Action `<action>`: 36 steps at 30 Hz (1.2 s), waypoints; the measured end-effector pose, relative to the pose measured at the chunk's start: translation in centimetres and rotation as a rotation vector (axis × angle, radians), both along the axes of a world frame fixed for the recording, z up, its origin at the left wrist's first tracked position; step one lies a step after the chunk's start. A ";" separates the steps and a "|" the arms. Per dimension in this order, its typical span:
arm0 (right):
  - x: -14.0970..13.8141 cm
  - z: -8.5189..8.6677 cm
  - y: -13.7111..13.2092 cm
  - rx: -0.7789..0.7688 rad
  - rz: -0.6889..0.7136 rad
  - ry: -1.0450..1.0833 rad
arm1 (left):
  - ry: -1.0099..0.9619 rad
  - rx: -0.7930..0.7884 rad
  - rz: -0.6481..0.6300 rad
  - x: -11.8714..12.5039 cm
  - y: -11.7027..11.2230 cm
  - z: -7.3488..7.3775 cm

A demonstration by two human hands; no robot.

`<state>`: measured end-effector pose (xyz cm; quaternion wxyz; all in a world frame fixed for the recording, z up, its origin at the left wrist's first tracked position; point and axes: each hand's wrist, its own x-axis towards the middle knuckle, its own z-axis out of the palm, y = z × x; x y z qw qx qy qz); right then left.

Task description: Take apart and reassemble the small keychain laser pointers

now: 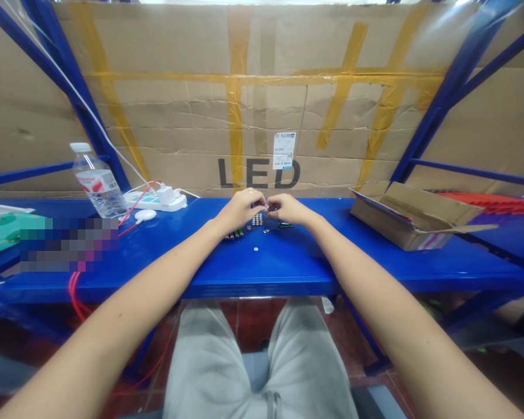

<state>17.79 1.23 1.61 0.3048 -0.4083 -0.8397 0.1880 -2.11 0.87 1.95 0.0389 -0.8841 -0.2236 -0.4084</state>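
Above the middle of the blue table, my left hand (247, 203) and my right hand (289, 209) meet fingertip to fingertip. Both are closed in a pinch around a small silvery part (266, 208), too small to name. Just below them, several small round metal pieces (257, 220) stand in rows. A pair of loose metal pieces (266, 231) lies nearer to me. Dark green cylindrical pieces (234, 235) lie in a row under my left wrist. By my right hand rests a small green and black item (284, 224). A white disc (255, 249) lies closer to the table's front.
An open cardboard box (402, 224) stands on the right, with red-orange material (489, 202) behind it. At left are a water bottle (98, 183), a white power strip (159, 201) and red cables (73, 288). A large cardboard panel (183, 128) closes off the back.
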 end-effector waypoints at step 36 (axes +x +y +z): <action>0.7 0.4 0.2 0.193 -0.078 -0.053 | 0.113 -0.103 0.029 -0.3 -0.3 0.2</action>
